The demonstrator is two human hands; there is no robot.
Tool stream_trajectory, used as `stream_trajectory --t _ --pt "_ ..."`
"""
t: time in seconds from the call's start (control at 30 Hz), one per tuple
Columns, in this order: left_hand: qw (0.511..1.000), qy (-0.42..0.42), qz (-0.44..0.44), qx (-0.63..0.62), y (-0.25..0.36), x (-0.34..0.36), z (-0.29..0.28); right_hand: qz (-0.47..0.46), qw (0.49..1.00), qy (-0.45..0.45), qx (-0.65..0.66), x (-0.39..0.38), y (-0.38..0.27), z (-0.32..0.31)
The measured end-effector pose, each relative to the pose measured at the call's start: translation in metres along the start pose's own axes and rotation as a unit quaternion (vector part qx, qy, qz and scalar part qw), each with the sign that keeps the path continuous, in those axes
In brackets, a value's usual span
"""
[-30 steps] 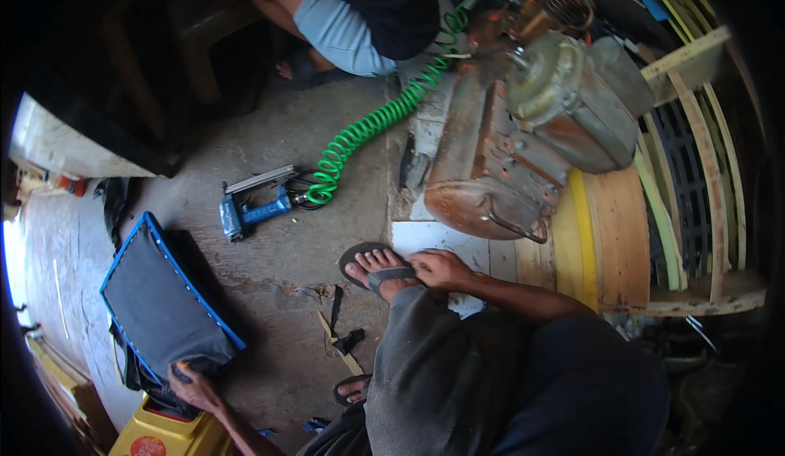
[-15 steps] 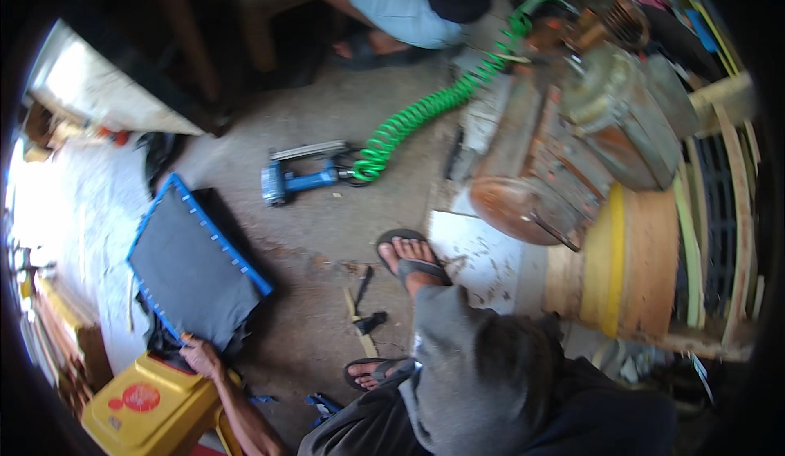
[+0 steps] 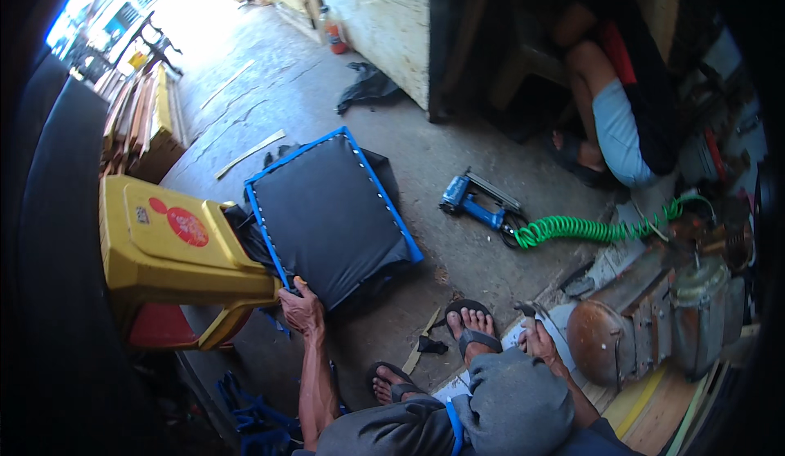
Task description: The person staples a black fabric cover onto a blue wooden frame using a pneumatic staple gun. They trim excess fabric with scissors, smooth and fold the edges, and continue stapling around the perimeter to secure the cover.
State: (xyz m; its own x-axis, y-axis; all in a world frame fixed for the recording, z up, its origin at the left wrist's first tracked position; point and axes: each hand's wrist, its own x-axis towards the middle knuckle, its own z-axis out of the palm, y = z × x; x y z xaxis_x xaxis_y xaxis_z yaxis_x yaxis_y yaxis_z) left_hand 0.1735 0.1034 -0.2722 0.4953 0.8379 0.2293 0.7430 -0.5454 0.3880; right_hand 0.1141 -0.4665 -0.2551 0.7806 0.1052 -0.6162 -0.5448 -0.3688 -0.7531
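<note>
Concrete workshop floor [image 3: 491,154] fills the frame, with a yellow plastic stool [image 3: 176,248] at left. Just right of it, at centre, the left hand [image 3: 301,309] has its grip closed on the lower edge of a black cushion panel with blue trim [image 3: 327,215]. Further right lie a blue nail gun [image 3: 470,200] and a green coiled hose [image 3: 589,229]; at lower right, the right hand [image 3: 540,340] touches white paper [image 3: 564,319] beside a sandalled foot, and whether its grip is spread or pressed together cannot be told.

View: swings left, yellow stool [image 3: 168,243] now in sight
Left hand [image 3: 301,309]: moved onto black cushion [image 3: 327,215] edge
</note>
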Motion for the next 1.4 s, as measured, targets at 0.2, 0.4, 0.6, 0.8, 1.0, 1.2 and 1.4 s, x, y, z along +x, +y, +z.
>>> stream_trajectory --t 0.2,0.4,0.6,0.8,1.0,1.2,1.4 --pt "0.973 0.003 0.228 -0.022 0.068 -0.024 -0.022 -0.103 0.97 -0.013 -0.221 0.082 -0.182 0.043" --pt "0.84 -0.236 0.487 0.031 0.13 -0.049 0.004 -0.273 0.936 -0.006 -0.224 0.21 -0.362 0.127" --pt "0.823 -0.202 0.528 0.057 0.117 -0.056 0.017 -0.509 0.845 0.117 -0.11 0.241 -0.462 0.18" --pt "0.823 -0.232 0.518 0.011 0.138 -0.054 0.016 -0.374 0.826 0.044 -0.419 0.328 -0.426 0.182" --pt "0.827 -0.233 0.511 0.011 0.138 -0.054 0.016 -0.398 0.864 0.062 -0.302 0.311 -0.415 0.198" --pt "0.835 -0.248 0.491 -0.007 0.134 -0.057 0.016 -0.469 0.859 0.067 -0.194 0.31 -0.417 0.216" --pt "0.84 -0.242 0.485 -0.024 0.14 -0.051 0.015 -0.388 0.864 0.061 -0.314 0.333 -0.421 0.217"
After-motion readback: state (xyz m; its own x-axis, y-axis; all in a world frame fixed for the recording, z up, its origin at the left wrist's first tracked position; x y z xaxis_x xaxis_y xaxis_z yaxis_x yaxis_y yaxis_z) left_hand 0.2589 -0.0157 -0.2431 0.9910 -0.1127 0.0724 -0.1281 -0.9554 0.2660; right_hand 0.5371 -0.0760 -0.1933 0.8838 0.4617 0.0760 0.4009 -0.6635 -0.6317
